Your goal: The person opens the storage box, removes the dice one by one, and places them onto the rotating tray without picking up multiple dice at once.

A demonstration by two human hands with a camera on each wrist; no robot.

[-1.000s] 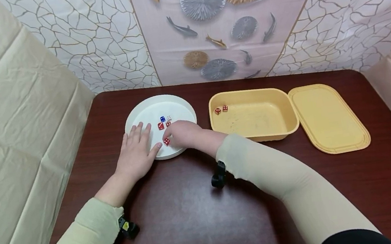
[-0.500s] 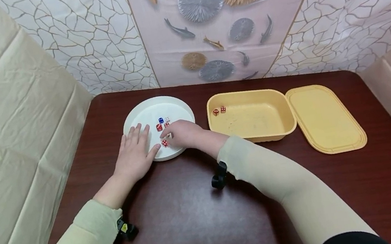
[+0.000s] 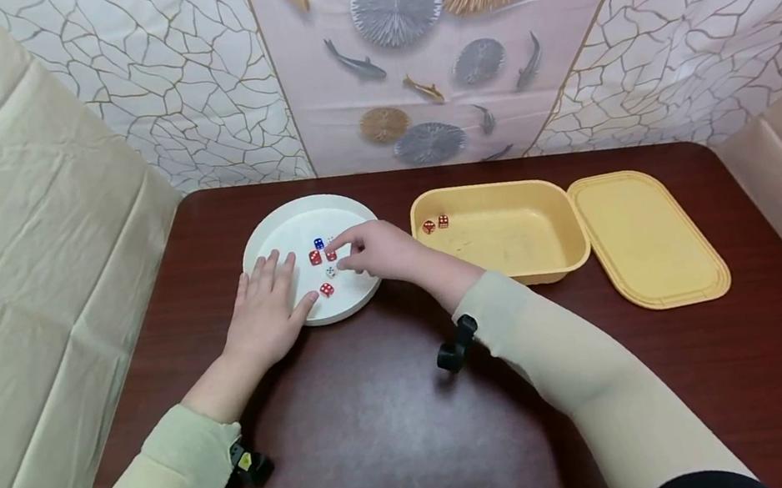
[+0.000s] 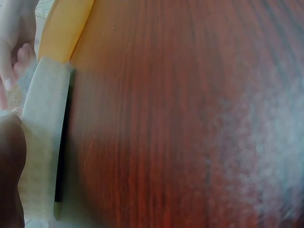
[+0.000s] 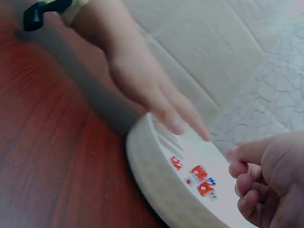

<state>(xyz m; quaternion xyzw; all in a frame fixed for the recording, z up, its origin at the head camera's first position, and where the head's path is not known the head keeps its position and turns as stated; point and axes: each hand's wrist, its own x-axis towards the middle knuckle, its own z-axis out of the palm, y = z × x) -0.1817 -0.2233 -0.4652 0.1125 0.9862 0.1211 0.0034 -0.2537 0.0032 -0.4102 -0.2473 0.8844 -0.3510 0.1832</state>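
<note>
The left hand (image 3: 265, 313) rests with spread fingers over the left rim of a round white tray (image 3: 271, 232). Above the tray's right side is the right hand (image 3: 380, 250), index finger extended and thumb apart, with no die seen between them. Its other fingers are curled in the right wrist view. Inside the tray lie a blue die (image 3: 318, 244), a red die (image 3: 315, 258), another red die (image 3: 331, 255), a white die (image 3: 331, 271) and a nearer red die (image 3: 327, 289). A second white die (image 5: 213, 195) shows beside the blue one in the right wrist view.
To the right stands a yellow rectangular box (image 3: 512, 238) with two red dice (image 3: 436, 224) in its far left corner. Its yellow lid (image 3: 652, 239) lies flat beside it. All rest on a dark brown table (image 3: 386, 413) against a patterned cloth backdrop.
The right hand has moved back to the right and its index finger has straightened. A white die now shows where that hand was. The left hand stays on the tray's rim.
</note>
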